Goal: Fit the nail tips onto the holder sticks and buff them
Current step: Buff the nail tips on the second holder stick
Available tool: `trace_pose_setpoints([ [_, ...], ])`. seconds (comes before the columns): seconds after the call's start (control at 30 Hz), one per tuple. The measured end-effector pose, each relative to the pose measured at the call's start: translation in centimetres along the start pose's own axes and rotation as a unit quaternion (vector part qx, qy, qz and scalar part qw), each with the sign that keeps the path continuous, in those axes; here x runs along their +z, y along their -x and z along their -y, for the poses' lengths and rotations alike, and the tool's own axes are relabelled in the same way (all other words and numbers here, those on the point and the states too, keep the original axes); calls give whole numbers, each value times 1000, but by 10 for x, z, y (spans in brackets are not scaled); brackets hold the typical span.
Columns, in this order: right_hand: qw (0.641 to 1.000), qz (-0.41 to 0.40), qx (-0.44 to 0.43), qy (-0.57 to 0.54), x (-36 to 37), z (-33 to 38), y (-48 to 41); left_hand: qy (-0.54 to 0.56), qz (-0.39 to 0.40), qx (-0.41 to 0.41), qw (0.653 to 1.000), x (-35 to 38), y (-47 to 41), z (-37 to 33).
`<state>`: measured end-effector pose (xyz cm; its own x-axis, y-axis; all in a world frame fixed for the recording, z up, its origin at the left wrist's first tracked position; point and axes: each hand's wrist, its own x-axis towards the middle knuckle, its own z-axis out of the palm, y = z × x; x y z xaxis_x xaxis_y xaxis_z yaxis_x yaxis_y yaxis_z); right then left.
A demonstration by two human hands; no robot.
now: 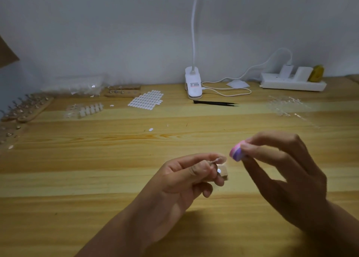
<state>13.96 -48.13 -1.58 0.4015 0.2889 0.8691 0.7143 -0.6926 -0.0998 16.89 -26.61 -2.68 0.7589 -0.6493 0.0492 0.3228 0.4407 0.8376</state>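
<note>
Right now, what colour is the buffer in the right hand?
Pink and purple buffer block, head view.

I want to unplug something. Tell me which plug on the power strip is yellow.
The yellow plug sits at the right end of the power strip, beside the two white plugs to its left.

table [97, 179]: pale wood grain, smooth, soft sheen
buffer block [236, 153]: pink and purple, matt, looks like foam
holder stick [222, 172]: small light wooden block, one shiny spot on its face
tweezers [215, 103]: black, matt, towards the far edge
lamp clamp [193, 83]: white glossy plastic
power strip [293, 84]: white smooth plastic, far right corner
nail tips [287, 106]: clear glossy plastic
sticker sheet [146, 101]: white matt tabs
wooden racks [29, 109]: bare wood with glinting metal pegs, left edge
</note>
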Motion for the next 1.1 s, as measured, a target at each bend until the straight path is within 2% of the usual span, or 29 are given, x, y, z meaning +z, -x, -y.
trace_pose_setpoints([
  [0.13, 998, 22, -65, -11, 6, 13, 7, 19, 28, -12, 999, 4, 1, 1],
  [0.27, 1000, 7, -8, 11, 1, -3, 2, 21, 9, -15, 1000, 2, 1, -1],
  [0.33, 1000, -3, -20, 4, 2, 3, 2, 22, 0, -16, 1000, 2, 2, 0],
  [0.43, 997, 23, -68, -3, 9, 13, 9, 19, 9, -23, 1000, 5, 3, 1],
  [0.6, 1000, 3, -11, 11, 4, 0, 5, 25, -9, -21, 999, 4, 4, -2],
  [0.77, 998, 33, -51, 5, 9, 9, 11, 19, 5, -21, 1000, 7, 4, -3],
  [0.83, 1000, 19, -5, 5, 5, 2, 5, 16, -9, -14, 1000, 6, 3, -5],
  [0.93, 997, -21, 65, -36, 1, -1, -3, -53, -43, 15, 998, 9, 4, -7],
  [1.0, 993, -2, 71, -94, 4, 7, -2, -130, -69, 50, 988, 12, 6, -5],
  [1.1, 994, 42, 52, -88, 6, 7, 1, -189, -77, 84, 975, 17, 7, -3],
])
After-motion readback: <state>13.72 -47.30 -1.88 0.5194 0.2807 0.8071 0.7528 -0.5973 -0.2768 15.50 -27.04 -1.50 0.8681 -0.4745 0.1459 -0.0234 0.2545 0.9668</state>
